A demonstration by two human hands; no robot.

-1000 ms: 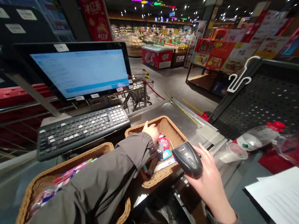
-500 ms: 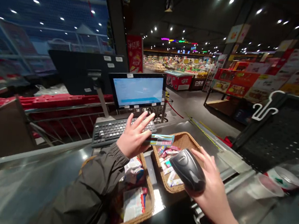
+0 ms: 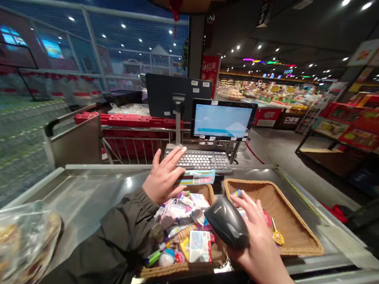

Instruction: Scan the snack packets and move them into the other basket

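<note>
My left hand is raised over the near wicker basket, fingers stretched out, with a small flat pink-and-blue packet pinched between thumb and fingers. My right hand grips a black handheld barcode scanner, its head pointing left toward the packet. The near basket is full of several small colourful packets and sweets. A second wicker basket to the right holds only a few small items near my right hand's fingers.
A keyboard and lit checkout screen stand behind the baskets on the steel counter. A clear bag of goods lies at the near left. Red trolleys and a railing are behind; store aisles and shelves stretch to the right.
The view swung left and the counter now sits centred. My left hand lifted out of the basket holding the packet and keeps it raised. The scanner stays in my right hand.
</note>
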